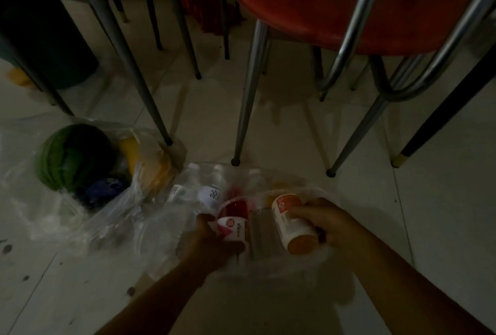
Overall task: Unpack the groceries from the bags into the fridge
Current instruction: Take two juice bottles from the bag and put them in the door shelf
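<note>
The right hand (322, 223) is gripping an orange drink bottle (294, 223), fingers curled round it, while the left hand (212, 238) is holding a red drink bottle (233, 220), both inside a clear plastic bag (171, 230) lying on the floor (402, 200). Just left, a second bag (32, 200) is holding a watermelon (72, 156), beneath red chairs (335, 4).

Two bare forearms, reaching in from the lower edge, with no sleeve, cuff or glove down to the wrists. Left hand (212, 235) bare too, without ring, watch or band on the parts in view. Right hand (326, 223) likewise uncovered, its wrist plain, knuckles and fingers dim in low light. Nails too blurred to make out; nothing worn anywhere above either wrist.
</note>
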